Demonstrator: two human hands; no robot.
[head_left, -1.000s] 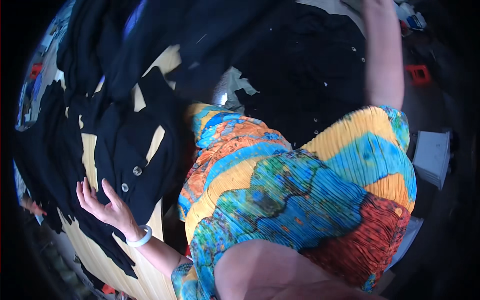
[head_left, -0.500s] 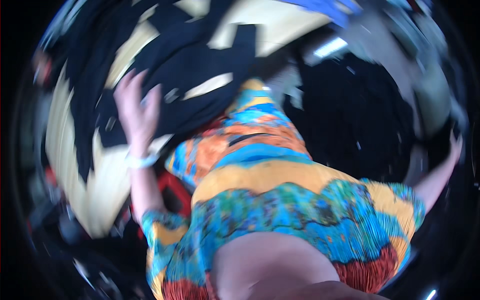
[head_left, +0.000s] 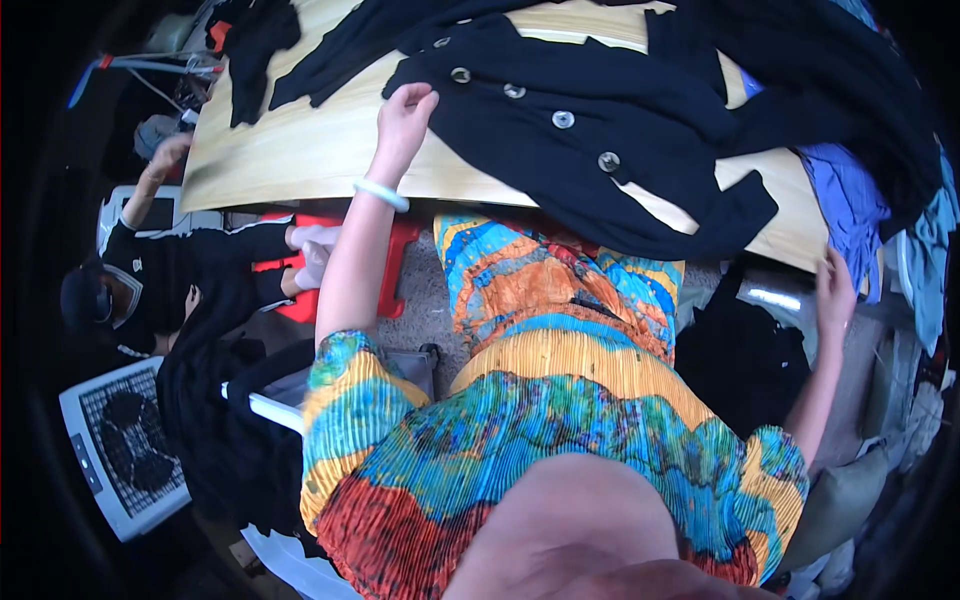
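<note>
Where the view begins at the far left, a white box fan [head_left: 125, 445] lies low on the floor, its dark grille facing up. Above it sits another person in black clothes [head_left: 165, 290], one of their hands [head_left: 168, 152] raised toward the counter's left end. Beside that person, a red stool [head_left: 345, 262] stands under the counter edge. No packages, labels or signs can be made out.

A pale wooden counter [head_left: 300, 150] curves across the top of the view. A small black garment [head_left: 255, 40] lies bunched at its left end. Farther right, a black cardigan [head_left: 600, 150] with four round grey buttons is spread flat across the wood, its lower hem hanging over the near edge.

The left hand [head_left: 402, 118], with a pale green bangle [head_left: 381, 194] on the wrist, reaches up onto the counter. Its fingers are loosely curled and touch the cardigan's left edge, just beside the first button; it rests there without a firm grip.

Below the counter, the person's bright pleated dress [head_left: 560, 400] in orange, blue and green fills the middle of the view.

On the right, blue and purple clothes [head_left: 850, 200] are heaped at the counter's end. The right hand [head_left: 834, 290] hangs open just below the counter edge, fingers spread, near dark fabric [head_left: 745, 360] piled lower down; whether it touches anything is unclear.
</note>
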